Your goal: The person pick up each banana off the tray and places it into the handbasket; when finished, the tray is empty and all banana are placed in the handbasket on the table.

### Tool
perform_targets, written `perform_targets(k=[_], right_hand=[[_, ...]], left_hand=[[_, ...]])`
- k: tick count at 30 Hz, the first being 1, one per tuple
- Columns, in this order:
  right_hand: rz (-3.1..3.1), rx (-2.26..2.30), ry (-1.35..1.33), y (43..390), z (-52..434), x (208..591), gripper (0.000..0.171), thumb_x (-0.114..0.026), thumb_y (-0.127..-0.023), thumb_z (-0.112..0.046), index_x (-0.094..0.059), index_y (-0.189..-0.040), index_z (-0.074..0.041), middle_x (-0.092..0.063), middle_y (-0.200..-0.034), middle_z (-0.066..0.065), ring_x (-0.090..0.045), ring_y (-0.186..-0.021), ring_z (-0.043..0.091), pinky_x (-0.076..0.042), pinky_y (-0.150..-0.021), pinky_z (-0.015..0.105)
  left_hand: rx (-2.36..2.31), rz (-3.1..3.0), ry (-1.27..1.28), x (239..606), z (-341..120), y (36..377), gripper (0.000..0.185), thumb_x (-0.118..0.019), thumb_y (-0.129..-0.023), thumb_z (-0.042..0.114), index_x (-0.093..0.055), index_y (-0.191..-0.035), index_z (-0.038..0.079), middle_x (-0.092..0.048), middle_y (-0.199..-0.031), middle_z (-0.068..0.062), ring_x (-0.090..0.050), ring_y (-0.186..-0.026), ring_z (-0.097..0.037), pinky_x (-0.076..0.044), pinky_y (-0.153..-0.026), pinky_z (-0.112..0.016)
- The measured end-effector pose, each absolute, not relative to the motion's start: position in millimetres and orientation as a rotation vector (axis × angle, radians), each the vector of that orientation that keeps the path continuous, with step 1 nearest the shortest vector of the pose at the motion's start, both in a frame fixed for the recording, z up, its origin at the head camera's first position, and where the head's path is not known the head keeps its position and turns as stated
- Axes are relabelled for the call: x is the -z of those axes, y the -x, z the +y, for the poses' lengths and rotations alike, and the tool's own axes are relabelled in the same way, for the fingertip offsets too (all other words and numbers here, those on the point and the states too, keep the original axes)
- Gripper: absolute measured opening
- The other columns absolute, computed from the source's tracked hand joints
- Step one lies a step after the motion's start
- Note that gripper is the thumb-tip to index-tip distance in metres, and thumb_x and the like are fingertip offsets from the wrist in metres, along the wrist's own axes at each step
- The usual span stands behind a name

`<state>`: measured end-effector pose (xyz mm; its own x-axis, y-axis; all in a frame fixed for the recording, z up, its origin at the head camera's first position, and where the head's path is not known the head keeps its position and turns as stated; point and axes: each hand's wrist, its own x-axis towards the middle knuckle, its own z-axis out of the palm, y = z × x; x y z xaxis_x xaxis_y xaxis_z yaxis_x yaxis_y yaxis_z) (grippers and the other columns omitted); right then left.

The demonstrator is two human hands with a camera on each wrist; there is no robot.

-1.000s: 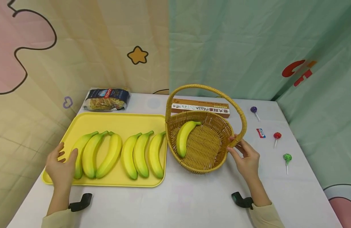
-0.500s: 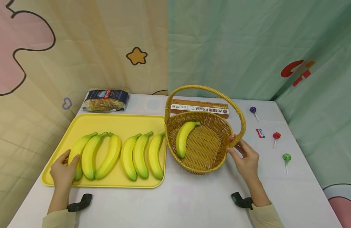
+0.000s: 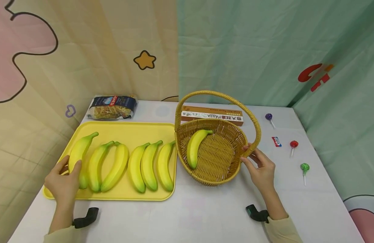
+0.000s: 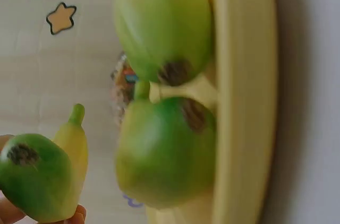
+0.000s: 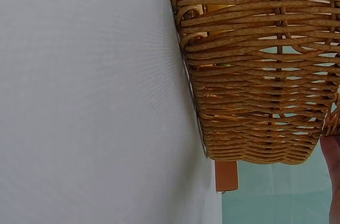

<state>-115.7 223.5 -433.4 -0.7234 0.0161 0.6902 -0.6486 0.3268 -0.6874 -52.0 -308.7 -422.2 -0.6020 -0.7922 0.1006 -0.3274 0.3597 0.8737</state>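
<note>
Under the left hand [image 3: 63,184] sits the near left corner of a yellow tray [image 3: 129,130]. That hand's fingers and thumb are curled round the lower, green end of the leftmost banana [image 3: 77,156], whose stem end is tilted up and away from the others. This banana is yellow along its body and green at both tips, with a dark spot at the blossom end, plain in the left wrist view [image 4: 22,155]. Just right of the hand five more bananas [image 3: 142,165] lie side by side on the tray, curved the same way, stems pointing away from the person; that makes six on the tray. Beyond the hand, past the tray's far edge, lies one bag of pasta [image 3: 112,106].

Further right, a seventh banana [image 3: 195,146] lies inside one wicker basket [image 3: 218,177], against its left wall. The basket has a tall arched handle [image 3: 218,95], and behind it is one long pasta box [image 3: 212,114]. The right hand [image 3: 261,170] holds the basket where the handle meets the rim, fingers loosely bent about the weave. Right of that hand, well apart from it, are three lollipops: purple [image 3: 269,116], red [image 3: 294,144] and green [image 3: 304,166]. One small wrapped sweet [image 3: 276,141] lies between the purple and the red.
</note>
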Motion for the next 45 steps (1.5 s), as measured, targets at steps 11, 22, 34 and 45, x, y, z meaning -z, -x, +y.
perform_targets(k=[11,22,34,45], right_hand=[[-2.006,-1.432,-0.530,120.9,230.4,445.3,0.061,-0.071,-0.061,0.031,-0.060,-0.120,0.016,-0.067,-0.106,0.031,-0.067,-0.104,0.004,-0.052,-0.086,0.016],[-2.005,-1.447,-0.530,121.2,230.9,444.1,0.060,-0.071,-0.063,0.030,-0.060,-0.120,0.016,-0.067,-0.107,0.031,-0.067,-0.104,0.005,-0.052,-0.087,0.017],[-2.007,-1.441,-0.527,120.3,230.2,445.4,0.060,-0.071,-0.062,0.031,-0.060,-0.119,0.016,-0.068,-0.107,0.030,-0.067,-0.104,0.005,-0.052,-0.087,0.017],[-2.021,-1.414,-0.510,121.0,228.9,445.2,0.061,-0.070,-0.060,0.033,-0.059,-0.118,0.019,-0.066,-0.105,0.034,-0.066,-0.104,0.004,-0.052,-0.086,0.015]], left_hand=[[1.318,-2.096,-0.111,404.9,-166.7,57.6,0.043,-0.081,-0.072,-0.005,-0.071,-0.113,-0.002,-0.070,-0.098,0.000,-0.058,-0.087,0.003,-0.045,-0.071,-0.007],[1.463,-2.287,0.202,398.8,-35.6,118.0,0.043,-0.077,-0.080,0.016,-0.068,-0.120,0.003,-0.068,-0.111,-0.014,-0.063,-0.086,-0.024,-0.053,-0.068,-0.029],[1.410,-2.480,0.075,413.4,3.6,147.1,0.045,-0.074,-0.083,0.022,-0.067,-0.123,0.005,-0.068,-0.109,-0.012,-0.059,-0.091,-0.025,-0.045,-0.077,-0.035],[1.362,-2.566,0.077,418.6,6.0,155.0,0.045,-0.073,-0.084,0.022,-0.066,-0.124,0.004,-0.067,-0.105,-0.012,-0.056,-0.084,-0.023,-0.041,-0.077,-0.035]])
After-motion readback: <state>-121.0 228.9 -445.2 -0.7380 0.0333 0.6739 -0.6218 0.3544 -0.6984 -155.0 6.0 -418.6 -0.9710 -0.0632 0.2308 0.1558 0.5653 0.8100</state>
